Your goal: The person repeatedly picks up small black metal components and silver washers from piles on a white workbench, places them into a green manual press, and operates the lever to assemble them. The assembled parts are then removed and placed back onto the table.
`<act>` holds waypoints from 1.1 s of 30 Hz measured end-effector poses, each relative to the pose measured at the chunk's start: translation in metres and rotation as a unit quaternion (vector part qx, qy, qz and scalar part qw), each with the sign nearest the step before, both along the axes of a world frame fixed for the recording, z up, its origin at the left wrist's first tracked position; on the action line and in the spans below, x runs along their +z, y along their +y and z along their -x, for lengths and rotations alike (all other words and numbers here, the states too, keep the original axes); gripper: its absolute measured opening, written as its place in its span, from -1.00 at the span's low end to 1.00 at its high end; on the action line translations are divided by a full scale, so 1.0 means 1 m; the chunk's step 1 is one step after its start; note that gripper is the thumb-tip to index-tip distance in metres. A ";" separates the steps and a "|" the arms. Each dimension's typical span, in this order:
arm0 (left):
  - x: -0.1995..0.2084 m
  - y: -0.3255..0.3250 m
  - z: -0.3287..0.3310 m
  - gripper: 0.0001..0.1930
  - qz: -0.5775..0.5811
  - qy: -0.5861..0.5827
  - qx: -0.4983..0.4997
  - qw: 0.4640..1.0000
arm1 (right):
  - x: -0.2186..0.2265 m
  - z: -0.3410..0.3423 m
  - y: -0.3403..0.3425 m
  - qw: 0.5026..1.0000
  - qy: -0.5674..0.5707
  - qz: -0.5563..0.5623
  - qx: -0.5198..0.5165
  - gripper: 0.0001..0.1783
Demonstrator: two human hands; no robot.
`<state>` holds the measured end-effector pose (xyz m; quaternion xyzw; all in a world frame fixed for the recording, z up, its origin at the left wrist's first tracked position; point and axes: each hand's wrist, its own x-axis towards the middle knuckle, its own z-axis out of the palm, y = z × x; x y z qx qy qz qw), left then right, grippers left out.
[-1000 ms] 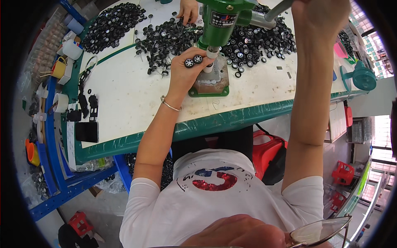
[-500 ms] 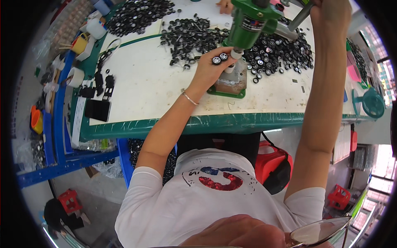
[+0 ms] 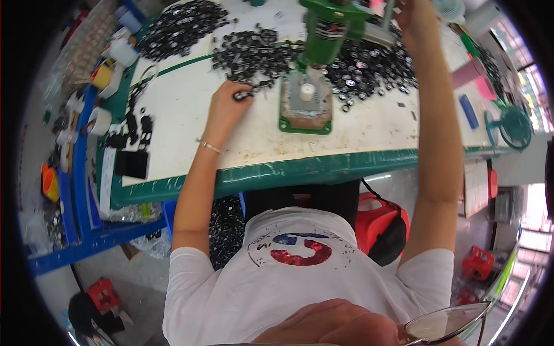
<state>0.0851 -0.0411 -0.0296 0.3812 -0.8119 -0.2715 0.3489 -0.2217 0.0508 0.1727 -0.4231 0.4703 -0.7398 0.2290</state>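
Note:
My left hand (image 3: pixel 227 106) is closed on a small black toy wheel (image 3: pixel 242 96), just left of the green press. Motion blurs it a little, and whether it holds a second wheel is hard to see. The green hand press (image 3: pixel 327 37) stands on the white-topped table, with a white round post (image 3: pixel 307 91) showing bare on its base plate. Up at the top edge, my right hand (image 3: pixel 411 20) is closed around the lever (image 3: pixel 388 14) of the press; the fingertips are partly cut off.
Wheels with axles (image 3: pixel 248 55) lie heaped behind my left hand. Loose black wheels (image 3: pixel 369 69) are piled right of the press, and another black heap (image 3: pixel 182 29) sits at the far left. A phone (image 3: pixel 132 164) lies near the left edge, a blue block (image 3: pixel 468 111) at the right.
My left hand has moved left and away from the press post with the wheel. My right hand and the lever have shifted left in the picture, as has the whole table scene.

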 end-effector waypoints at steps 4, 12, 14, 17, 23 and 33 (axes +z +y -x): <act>0.002 0.006 0.007 -0.85 0.026 0.004 -0.027 0.999 | -0.094 0.045 0.041 0.964 0.182 -0.190 -0.046 -0.66; 0.034 0.024 0.020 -0.88 -0.342 0.264 -0.059 0.900 | -0.188 0.000 0.104 0.830 0.477 -0.278 -0.079 -0.83; 0.037 0.023 0.025 -0.83 -0.416 0.307 -0.075 0.853 | -0.188 -0.009 0.102 0.800 0.532 -0.256 -0.109 -0.83; 0.033 0.022 0.036 -0.73 -0.450 0.301 -0.160 0.825 | -0.190 -0.004 0.096 0.779 0.577 -0.216 -0.117 -0.80; 0.037 0.041 0.062 -0.72 -0.426 0.312 -0.111 0.842 | -0.155 -0.024 0.077 0.937 0.102 -0.319 0.097 -0.78; 0.029 0.041 0.068 -0.71 -0.412 0.338 -0.121 0.838 | -0.125 -0.048 0.021 0.865 0.153 -0.432 0.204 -0.67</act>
